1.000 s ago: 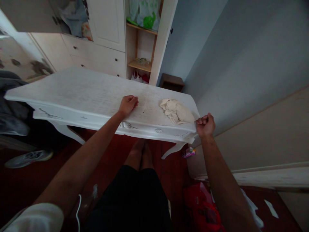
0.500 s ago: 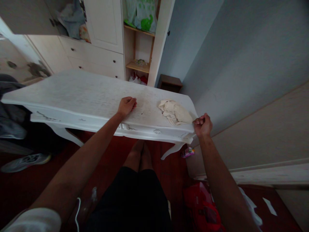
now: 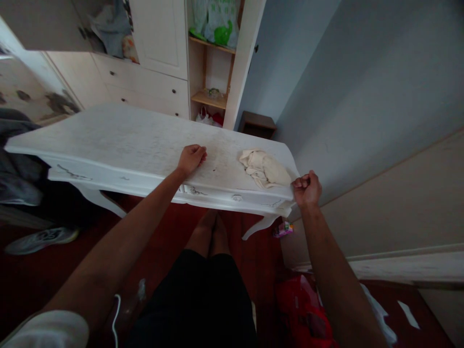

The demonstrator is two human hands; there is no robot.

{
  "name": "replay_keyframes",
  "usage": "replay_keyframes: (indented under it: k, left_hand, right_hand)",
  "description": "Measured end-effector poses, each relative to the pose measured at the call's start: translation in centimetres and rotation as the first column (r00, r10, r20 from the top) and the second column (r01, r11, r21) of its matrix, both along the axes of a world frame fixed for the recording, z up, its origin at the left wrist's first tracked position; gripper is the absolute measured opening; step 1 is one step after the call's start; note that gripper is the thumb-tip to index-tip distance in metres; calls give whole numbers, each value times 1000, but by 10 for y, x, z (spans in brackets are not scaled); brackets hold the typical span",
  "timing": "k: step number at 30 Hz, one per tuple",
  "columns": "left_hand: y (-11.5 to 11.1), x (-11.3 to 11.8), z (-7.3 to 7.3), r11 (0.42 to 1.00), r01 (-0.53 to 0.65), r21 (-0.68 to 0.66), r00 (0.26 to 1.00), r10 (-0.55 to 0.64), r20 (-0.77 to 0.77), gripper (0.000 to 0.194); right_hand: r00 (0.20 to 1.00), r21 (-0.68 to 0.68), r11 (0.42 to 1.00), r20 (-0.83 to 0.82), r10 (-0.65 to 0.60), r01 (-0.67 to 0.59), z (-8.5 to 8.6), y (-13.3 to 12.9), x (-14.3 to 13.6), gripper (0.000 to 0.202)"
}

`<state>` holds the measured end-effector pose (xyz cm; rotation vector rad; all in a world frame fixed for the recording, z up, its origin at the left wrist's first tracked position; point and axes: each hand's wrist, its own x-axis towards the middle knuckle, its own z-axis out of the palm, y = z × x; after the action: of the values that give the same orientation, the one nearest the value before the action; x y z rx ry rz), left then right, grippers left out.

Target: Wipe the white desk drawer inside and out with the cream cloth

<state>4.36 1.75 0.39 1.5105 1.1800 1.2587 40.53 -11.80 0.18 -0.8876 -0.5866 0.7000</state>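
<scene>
Cloth (image 3: 266,168) lying in a heap on the counter (image 3: 126,135), and none of it seen inside my closed fingers.

In my head view, the cream cloth sits crumpled near the counter's right end, just beside my right fingers (image 3: 299,182), which are curled closed at the front corner (whether they touch the cloth or the edge, I cannot tell). My left fingers (image 3: 201,153) are folded into a loose fist at the middle of the top, nothing visible in them. Nothing looks finished, I judge: greyish smudges (image 3: 220,146) and a dark speck (image 3: 213,170) show on the surface; how much is done, this view leaves unclear.
</scene>
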Motion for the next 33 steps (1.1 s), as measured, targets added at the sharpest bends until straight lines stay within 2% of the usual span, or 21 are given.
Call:
replay_keyframes:
  k: [4, 6, 8, 10, 12, 14, 17, 20, 23, 25, 27, 30, 33]
  left_hand:
    - [4, 7, 2, 999, -48, -18, 992, 46, -117, 23]
    - [4, 20, 5, 996, -85, -21, 979, 80, -187, 19]
    - [1, 42, 11, 997, -73, 7, 970, 73, -234, 18]
    - [-7, 69, 17, 998, 0, 67, 958, 19, -286, 33]
    - [-17, 98, 24, 986, 109, 123, 928, -57, -367, 62]
    - [-26, 124, 29, 963, 219, 159, 862, -115, -493, 92]
    - [-30, 153, 34, 876, 428, 222, 675, -147, -723, 118]
    - [-23, 169, 35, 781, 599, 178, 490, -181, -853, 121]
    - [-15, 176, 34, 768, 631, 112, 425, -221, -878, 105]
    - [-17, 174, 33, 777, 611, 152, 446, -179, -877, 85]
    - [-29, 167, 30, 797, 565, 212, 496, -123, -860, 71]
    - [-64, 142, 21, 845, 439, 306, 646, -59, -761, 65]
    - [-113, 103, 5, 884, 227, 409, 820, 52, -570, 60]
  right_hand:
    - [1000, -6, 1000, -7, 14, -15, 0, 0, 0, 38]
    - [1000, -6, 1000, -14, 22, -22, 0, 0, 1, 37]
    - [1000, -10, 1000, -20, 24, -24, -1, 1, 1, 37]
    - [999, -14, 1000, -23, 23, -23, -1, 1, 2, 37]
    - [999, -14, 1000, -23, 23, -24, -2, 2, 3, 37]
    - [1000, -10, 1000, -20, 24, -24, -2, 3, 3, 37]
    - [1000, -15, 1000, -16, 22, -22, -3, 5, 3, 37]
    - [1000, -12, 1000, -10, 9, -10, -4, 6, 3, 37]
    - [1000, 3, 1000, -5, 20, -20, -5, 6, 3, 36]
    - [999, 6, 1000, -10, 31, -31, -5, 6, 4, 36]
    - [999, 4, 1000, -22, 29, -29, -4, 6, 4, 37]
    - [999, 14, 1000, -36, 21, -20, -4, 5, 5, 37]
    - [998, 22, 999, -50, 26, -25, -4, 4, 6, 37]
